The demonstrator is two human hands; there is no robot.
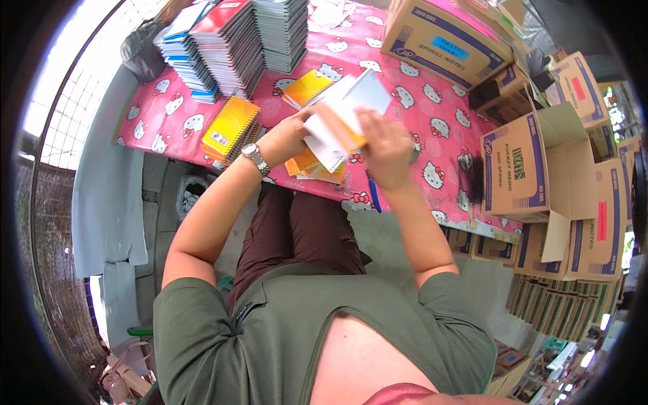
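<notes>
Over the near part of the table, my left hand (pixel 291 137) and my right hand (pixel 387 145) close on a small notebook (pixel 337 127) with white pages and an orange-yellow part, smeared by motion. My left hand, a metal watch on its wrist, grips the left side; my right fingers, also blurred, are at the right side. Beneath and beyond it lie a pale grey-white sheet or cover (pixel 371 93) and a yellow notebook (pixel 308 86). Nearer me are several orange-yellow notebooks (pixel 317 170), partly hidden. A stack of yellow spiral notebooks (pixel 231 125) stands left of my left hand.
A pink patterned cloth (pixel 432 142) covers the table. Tall stacks of blue (pixel 192 57), red (pixel 229 47) and greenish (pixel 282 34) spiral notebooks stand far left. A blue pen (pixel 374 192) lies near the front edge. Cardboard boxes (pixel 516 165) crowd the right; another box (pixel 445 44) stands behind.
</notes>
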